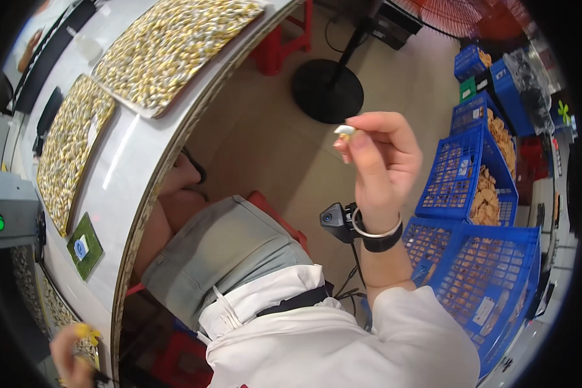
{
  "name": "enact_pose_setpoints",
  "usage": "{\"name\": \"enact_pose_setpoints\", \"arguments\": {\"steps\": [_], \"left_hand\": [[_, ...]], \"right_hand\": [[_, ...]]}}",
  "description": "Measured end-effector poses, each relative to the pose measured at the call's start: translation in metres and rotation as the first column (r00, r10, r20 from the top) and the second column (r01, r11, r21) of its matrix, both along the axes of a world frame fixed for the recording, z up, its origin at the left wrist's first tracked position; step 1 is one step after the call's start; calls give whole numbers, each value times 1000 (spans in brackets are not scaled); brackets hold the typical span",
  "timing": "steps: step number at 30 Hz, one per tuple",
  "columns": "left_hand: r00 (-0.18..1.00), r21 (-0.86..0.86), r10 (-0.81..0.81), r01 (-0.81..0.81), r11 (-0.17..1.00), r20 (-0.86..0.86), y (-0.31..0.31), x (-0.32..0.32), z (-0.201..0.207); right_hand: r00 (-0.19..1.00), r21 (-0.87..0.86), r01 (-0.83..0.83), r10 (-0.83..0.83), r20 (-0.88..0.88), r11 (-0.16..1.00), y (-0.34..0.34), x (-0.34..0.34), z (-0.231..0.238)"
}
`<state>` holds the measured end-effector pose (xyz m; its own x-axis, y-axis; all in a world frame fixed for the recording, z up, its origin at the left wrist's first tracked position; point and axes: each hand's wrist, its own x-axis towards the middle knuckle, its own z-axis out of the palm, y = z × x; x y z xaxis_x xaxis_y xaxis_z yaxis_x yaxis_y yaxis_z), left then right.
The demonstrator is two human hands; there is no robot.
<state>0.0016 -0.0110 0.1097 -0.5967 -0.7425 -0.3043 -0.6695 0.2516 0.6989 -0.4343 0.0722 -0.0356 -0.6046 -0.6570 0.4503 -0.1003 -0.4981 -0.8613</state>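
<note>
My right hand is raised over the floor, thumb and fingers pinched on a small white-and-yellow piece. What that piece is, I cannot make out. At the lower left rim, my left hand hovers by a tray of small pieces, its shape smeared. Something bright yellow shows at its fingertips, and whether the fingers grip it is unclear. Up the white table lie two trays of small oval gold-and-silver pieces, a larger tray and a narrower tray.
A green square card lies on the white table. Beside it stands a grey machine with a lit green button. Blue crates with tan pieces line the right side. A fan's round black base and a red stool stand ahead.
</note>
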Motion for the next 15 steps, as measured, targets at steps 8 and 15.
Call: {"name": "enact_pose_setpoints", "arguments": {"steps": [8,15], "left_hand": [[559,-635,504,54,770,658,-161,475,-4],[340,-282,804,-810,514,488,-199,323,-80]], "right_hand": [[994,-56,4,2,113,998,19,-6,-29],[966,28,254,-255,46,967,75,-27,-40]]}}
